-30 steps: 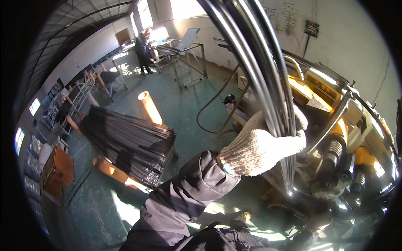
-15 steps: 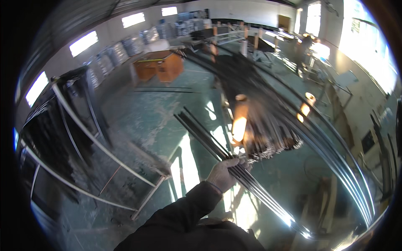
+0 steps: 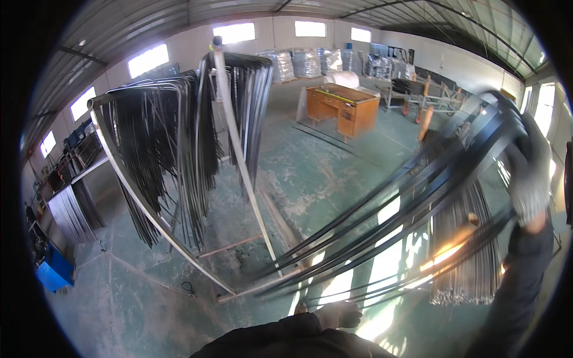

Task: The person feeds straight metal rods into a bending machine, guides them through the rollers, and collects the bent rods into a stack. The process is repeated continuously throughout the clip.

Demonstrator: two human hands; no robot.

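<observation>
Several long, dark metal rods (image 3: 382, 221) sweep across the right half of the view, blurred by motion. Their bent end curves over at the upper right, where my gloved right hand (image 3: 528, 179) is raised and closed around them. The free ends reach low toward the foot of a metal rack (image 3: 245, 161). My gloved left hand (image 3: 337, 314) is low in front of my body, fingers curled, with nothing visible in it. It is just below the rods, apart from them as far as I can see.
Bent dark rods (image 3: 158, 131) hang on the rack at left. A bundle of straight rods (image 3: 465, 256) lies at right beside an orange-lit post (image 3: 444, 253). Farther back stand a wooden desk (image 3: 358, 119) and wrapped stacks (image 3: 307, 62). A blue box (image 3: 55, 269) is at far left.
The view has turned left toward the rack. My left hand has let go of the rods and dropped lower. My right hand has come into view, lifting the bent rods at right.
</observation>
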